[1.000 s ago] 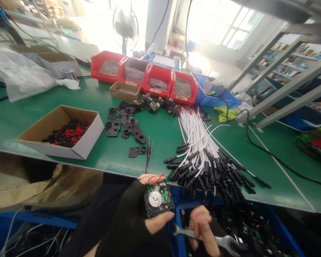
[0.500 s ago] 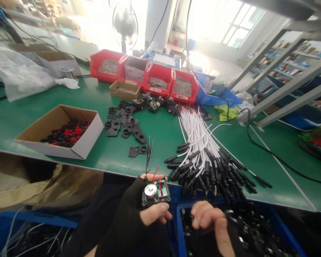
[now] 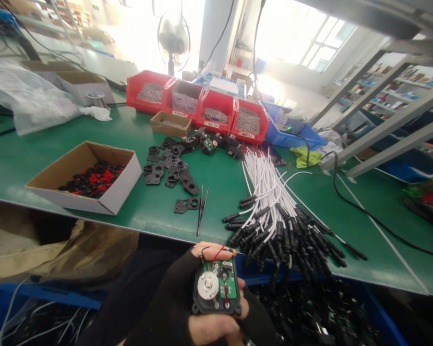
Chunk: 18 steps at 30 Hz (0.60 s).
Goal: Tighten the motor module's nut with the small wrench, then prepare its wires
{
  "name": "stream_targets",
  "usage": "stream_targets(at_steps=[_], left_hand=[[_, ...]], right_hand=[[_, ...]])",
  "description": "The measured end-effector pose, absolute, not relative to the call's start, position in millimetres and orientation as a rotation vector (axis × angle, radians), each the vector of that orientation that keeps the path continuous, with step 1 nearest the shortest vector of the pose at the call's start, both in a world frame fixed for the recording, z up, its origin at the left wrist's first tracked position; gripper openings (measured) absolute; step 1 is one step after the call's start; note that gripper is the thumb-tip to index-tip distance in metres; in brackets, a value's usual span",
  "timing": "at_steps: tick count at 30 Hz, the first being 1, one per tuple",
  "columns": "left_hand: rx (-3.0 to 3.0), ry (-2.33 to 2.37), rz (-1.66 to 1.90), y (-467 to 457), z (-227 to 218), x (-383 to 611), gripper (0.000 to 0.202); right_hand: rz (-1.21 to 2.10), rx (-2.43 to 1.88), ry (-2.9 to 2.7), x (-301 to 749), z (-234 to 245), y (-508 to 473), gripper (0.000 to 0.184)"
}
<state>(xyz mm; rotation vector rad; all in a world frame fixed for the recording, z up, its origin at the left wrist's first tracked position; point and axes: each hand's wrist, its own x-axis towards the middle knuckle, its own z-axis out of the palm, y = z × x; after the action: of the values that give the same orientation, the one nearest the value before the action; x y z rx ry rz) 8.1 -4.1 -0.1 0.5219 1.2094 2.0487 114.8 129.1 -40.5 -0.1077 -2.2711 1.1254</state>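
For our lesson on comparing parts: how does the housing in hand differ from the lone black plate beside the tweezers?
The housing is held in the left hand; the plate lies on the table.
The housing carries a green board, a silver disc and red wires; the plate shows only holes.
Both have black bodies.

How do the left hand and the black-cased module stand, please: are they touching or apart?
Touching. The head view shows the left hand gripping the black-cased module, fingers along its far edge, thumb against its near edge.
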Motion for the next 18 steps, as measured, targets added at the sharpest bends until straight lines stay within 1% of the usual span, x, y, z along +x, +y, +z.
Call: stream_targets(at_steps=[6, 11, 16, 18], left_hand=[[0.629, 1.183, 2.111, -3, 2, 3, 0.059], [0.738, 1.31, 2.104, -7, -5, 2, 0.059], [0.705, 1.347, 2.083, -9, -11, 3, 0.053], [0.732, 1.342, 2.117, -7, -12, 2, 0.056]], right_hand=[[1.044, -0.017, -2.286, 110, -46, 137, 0.029], [1.001, 0.095, -2.27, 110, -48, 141, 0.028], [0.975, 0.163, -2.253, 112, -47, 143, 0.029], [0.965, 0.171, -2.259, 113, -47, 144, 0.03]])
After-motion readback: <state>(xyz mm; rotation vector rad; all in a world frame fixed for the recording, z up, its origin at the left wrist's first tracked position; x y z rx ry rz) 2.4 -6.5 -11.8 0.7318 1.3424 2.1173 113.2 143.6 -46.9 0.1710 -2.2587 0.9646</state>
